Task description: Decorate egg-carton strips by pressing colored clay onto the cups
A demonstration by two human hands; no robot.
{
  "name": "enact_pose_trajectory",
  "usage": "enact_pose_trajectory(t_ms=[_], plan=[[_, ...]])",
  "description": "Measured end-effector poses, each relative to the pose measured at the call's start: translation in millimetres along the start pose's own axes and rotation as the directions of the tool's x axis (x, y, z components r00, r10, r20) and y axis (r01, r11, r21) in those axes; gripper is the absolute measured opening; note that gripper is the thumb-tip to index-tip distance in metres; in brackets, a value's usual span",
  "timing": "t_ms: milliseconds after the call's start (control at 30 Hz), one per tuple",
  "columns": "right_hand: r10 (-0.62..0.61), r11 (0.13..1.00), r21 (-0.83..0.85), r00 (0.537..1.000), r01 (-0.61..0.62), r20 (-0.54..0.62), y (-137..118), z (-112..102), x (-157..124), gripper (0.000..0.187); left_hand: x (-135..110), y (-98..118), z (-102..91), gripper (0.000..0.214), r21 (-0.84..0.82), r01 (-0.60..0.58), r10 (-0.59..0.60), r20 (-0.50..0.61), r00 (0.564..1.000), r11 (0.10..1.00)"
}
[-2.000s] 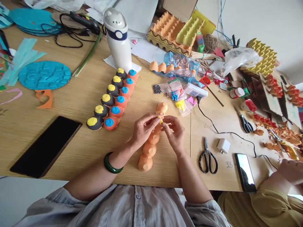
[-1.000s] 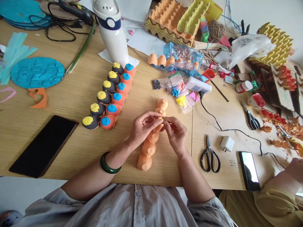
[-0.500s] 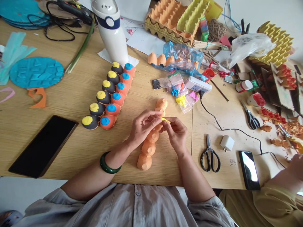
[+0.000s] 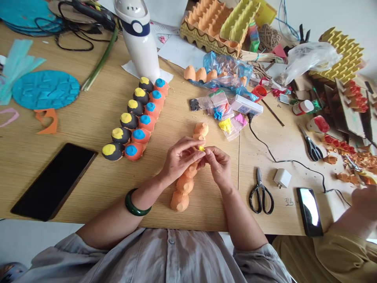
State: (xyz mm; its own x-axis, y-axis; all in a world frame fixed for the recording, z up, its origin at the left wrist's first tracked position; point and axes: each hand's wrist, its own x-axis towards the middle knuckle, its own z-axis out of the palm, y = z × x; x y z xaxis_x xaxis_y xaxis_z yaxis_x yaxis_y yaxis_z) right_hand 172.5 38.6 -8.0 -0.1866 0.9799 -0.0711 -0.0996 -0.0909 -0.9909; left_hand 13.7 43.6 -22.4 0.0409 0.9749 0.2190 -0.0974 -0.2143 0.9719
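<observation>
A small lump of yellow modelling clay (image 4: 202, 148) is pinched between my left hand (image 4: 181, 157) and my right hand (image 4: 218, 163). Both hands hover over an orange strip of egg-carton cups (image 4: 185, 184), hiding its middle part. To the left stand two more egg-carton strips: black cups (image 4: 128, 120) topped with yellow clay, and orange-red cups (image 4: 145, 122) topped with blue clay. More yellow clay (image 4: 225, 125) lies on a plastic bag beyond my right hand, near blue clay (image 4: 218, 113) and pink clay (image 4: 241, 119).
Black-handled scissors (image 4: 260, 193), a white charger (image 4: 282, 178) and a phone (image 4: 310, 212) lie to the right. A black tablet (image 4: 54, 181) rests at left. A white bottle (image 4: 140, 43) and a power strip (image 4: 246, 105) stand farther back. A co-worker's hand (image 4: 365, 202) is at far right.
The yellow clay, stretched out thin before, now shows as a smaller lump between my fingers. My right hand has shifted slightly left. The co-worker's hand has moved slightly.
</observation>
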Motion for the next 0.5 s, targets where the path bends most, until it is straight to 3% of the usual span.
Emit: enact_pose_trajectory(t_ms=[200,400,500], plan=[[0.065,0.994,0.078,0.995,-0.071,0.077,2.3,0.5,0.2,0.042,1.4,-2.2,0.4,0.015,0.022,-0.062,0.063,-0.046,0.997,0.998],[0.101,0.990,0.092,0.992,-0.107,0.069,6.5,-1.0,1.6,0.049,0.2,-2.3,-0.2,0.024,-0.070,0.039,-0.038,0.015,0.999,0.997],[0.110,0.989,0.090,0.990,-0.117,0.084,6.2,-1.0,1.7,0.050,0.5,0.8,0.3,0.022,-0.027,0.022,-0.022,-0.021,1.000,0.999]])
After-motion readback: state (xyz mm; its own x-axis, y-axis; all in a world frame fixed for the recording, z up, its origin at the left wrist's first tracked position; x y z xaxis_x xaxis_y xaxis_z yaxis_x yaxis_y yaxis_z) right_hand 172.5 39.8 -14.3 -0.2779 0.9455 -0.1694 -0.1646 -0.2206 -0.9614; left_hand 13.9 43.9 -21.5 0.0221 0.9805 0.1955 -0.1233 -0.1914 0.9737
